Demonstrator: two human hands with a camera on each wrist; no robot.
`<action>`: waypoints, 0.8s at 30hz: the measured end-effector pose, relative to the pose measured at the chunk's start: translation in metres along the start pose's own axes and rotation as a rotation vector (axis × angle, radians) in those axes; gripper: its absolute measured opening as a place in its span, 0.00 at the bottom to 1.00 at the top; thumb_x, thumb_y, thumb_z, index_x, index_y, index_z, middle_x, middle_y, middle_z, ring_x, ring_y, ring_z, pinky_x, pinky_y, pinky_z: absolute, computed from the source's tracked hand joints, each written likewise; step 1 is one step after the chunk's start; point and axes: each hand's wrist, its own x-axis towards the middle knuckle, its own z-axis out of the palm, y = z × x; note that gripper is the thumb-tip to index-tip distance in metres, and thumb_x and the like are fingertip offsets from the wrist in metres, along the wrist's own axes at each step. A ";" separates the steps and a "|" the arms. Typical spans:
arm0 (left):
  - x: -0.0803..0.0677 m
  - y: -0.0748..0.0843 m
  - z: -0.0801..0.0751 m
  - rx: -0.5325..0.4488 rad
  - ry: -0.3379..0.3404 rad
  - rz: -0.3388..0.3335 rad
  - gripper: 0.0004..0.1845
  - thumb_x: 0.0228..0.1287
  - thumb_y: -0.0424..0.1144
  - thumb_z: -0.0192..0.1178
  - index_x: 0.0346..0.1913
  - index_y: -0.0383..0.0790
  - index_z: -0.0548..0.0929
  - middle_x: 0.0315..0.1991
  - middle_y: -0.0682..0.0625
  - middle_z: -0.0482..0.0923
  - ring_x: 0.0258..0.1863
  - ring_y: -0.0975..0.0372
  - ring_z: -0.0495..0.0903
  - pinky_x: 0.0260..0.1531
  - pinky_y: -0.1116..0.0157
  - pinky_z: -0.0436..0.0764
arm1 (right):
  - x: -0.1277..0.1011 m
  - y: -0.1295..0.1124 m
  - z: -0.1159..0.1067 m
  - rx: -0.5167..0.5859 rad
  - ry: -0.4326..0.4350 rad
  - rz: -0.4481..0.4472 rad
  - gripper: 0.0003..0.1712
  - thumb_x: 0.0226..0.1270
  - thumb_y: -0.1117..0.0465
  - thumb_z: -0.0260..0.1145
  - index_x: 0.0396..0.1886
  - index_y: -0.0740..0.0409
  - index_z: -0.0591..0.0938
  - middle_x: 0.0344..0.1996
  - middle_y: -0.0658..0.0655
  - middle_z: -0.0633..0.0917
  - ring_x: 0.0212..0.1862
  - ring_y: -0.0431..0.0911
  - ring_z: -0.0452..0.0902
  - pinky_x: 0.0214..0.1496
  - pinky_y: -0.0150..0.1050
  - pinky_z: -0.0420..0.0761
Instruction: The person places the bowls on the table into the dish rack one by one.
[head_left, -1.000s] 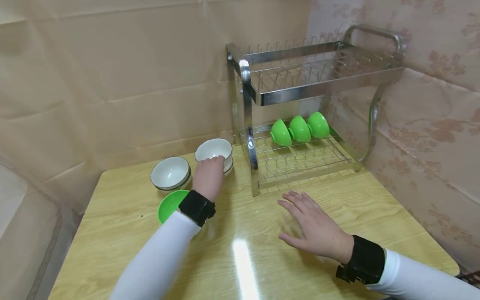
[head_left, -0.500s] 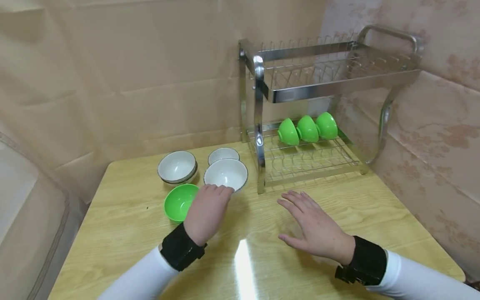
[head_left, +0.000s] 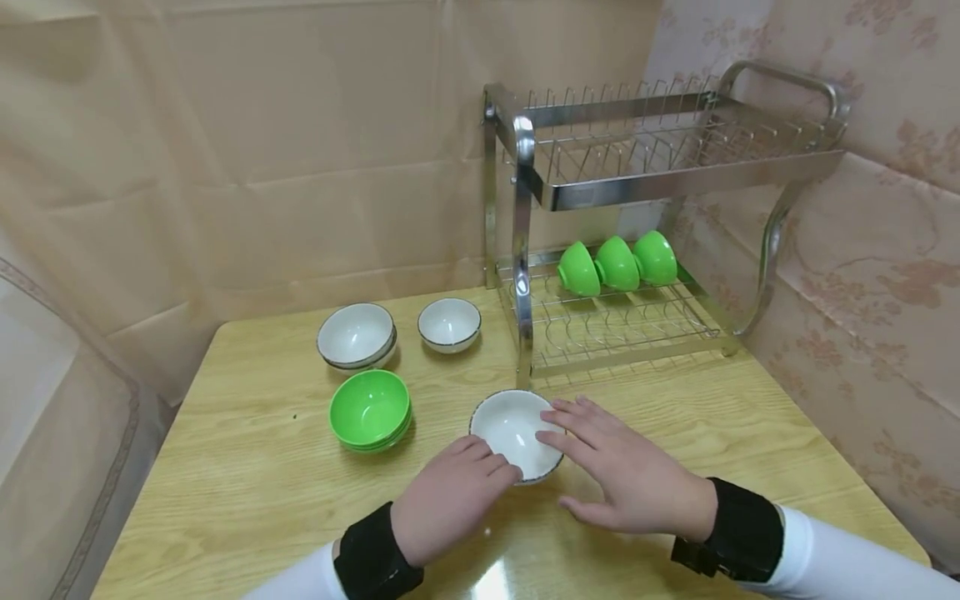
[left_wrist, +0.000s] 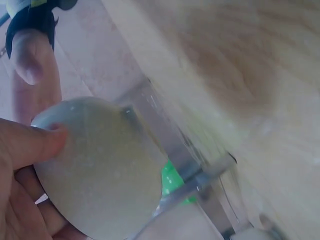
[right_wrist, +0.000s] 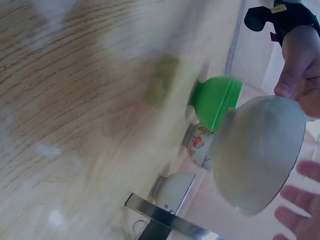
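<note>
left grip [head_left: 453,497] holds a round, dark-rimmed white bowl [head_left: 512,427], right grip [head_left: 628,475] at its rim; a two-tier silver metal rack [head_left: 697,177] stands behind.

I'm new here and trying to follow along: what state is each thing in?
Held white bowl: lifted off the wooden table.
Left hand: pinching that bowl at its rim.
Right hand: fingers spread by the bowl; contact unclear.
Green bowl stack: nested, upright.
White bowl stack: nested, upright.
Single white bowl: upright, apart from the stacks.
Metal dish rack: standing upright.
Three green bowls: tipped sideways on the rack's lower tier.
</note>
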 end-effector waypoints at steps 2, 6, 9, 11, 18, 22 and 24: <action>0.001 0.004 0.001 -0.006 0.003 0.029 0.17 0.50 0.33 0.69 0.43 0.50 0.81 0.37 0.61 0.81 0.37 0.65 0.75 0.52 0.67 0.73 | 0.000 -0.002 0.000 -0.004 -0.023 -0.067 0.39 0.60 0.45 0.71 0.69 0.53 0.70 0.69 0.57 0.71 0.73 0.52 0.60 0.78 0.44 0.47; 0.003 0.011 0.000 -0.018 -0.017 0.054 0.17 0.49 0.36 0.71 0.43 0.51 0.80 0.36 0.62 0.79 0.37 0.66 0.74 0.53 0.67 0.72 | 0.000 -0.004 0.002 -0.005 -0.034 -0.182 0.32 0.55 0.55 0.74 0.60 0.54 0.76 0.61 0.52 0.77 0.70 0.51 0.66 0.74 0.48 0.61; 0.004 0.013 -0.001 -0.012 -0.018 0.059 0.16 0.50 0.36 0.71 0.43 0.51 0.80 0.36 0.62 0.79 0.37 0.66 0.74 0.53 0.67 0.72 | 0.000 -0.004 0.004 0.003 -0.027 -0.228 0.23 0.55 0.61 0.73 0.52 0.52 0.79 0.54 0.49 0.80 0.65 0.48 0.71 0.70 0.49 0.67; 0.005 0.014 -0.002 -0.007 -0.008 0.060 0.14 0.53 0.35 0.69 0.42 0.51 0.80 0.35 0.62 0.78 0.36 0.66 0.73 0.52 0.67 0.72 | 0.000 -0.004 0.004 0.002 -0.028 -0.242 0.19 0.55 0.65 0.71 0.47 0.51 0.80 0.50 0.47 0.81 0.61 0.45 0.74 0.70 0.48 0.68; 0.007 0.015 -0.002 0.008 -0.009 0.062 0.10 0.60 0.35 0.65 0.42 0.51 0.80 0.35 0.63 0.78 0.36 0.66 0.72 0.52 0.68 0.71 | -0.002 -0.002 0.004 -0.080 -0.014 -0.299 0.15 0.58 0.67 0.70 0.44 0.51 0.81 0.41 0.44 0.82 0.49 0.37 0.79 0.67 0.47 0.72; 0.009 0.014 -0.003 0.012 -0.014 0.060 0.09 0.62 0.35 0.64 0.43 0.51 0.81 0.36 0.63 0.78 0.37 0.66 0.72 0.53 0.68 0.71 | -0.003 -0.001 0.003 -0.102 0.004 -0.307 0.13 0.77 0.65 0.49 0.44 0.52 0.80 0.41 0.45 0.82 0.48 0.38 0.79 0.68 0.48 0.71; 0.010 0.014 -0.003 0.018 -0.010 0.063 0.09 0.63 0.35 0.63 0.43 0.51 0.81 0.36 0.63 0.79 0.38 0.66 0.74 0.55 0.67 0.71 | -0.003 -0.001 0.003 -0.106 0.019 -0.312 0.21 0.80 0.63 0.38 0.44 0.53 0.80 0.40 0.45 0.82 0.47 0.38 0.79 0.68 0.48 0.71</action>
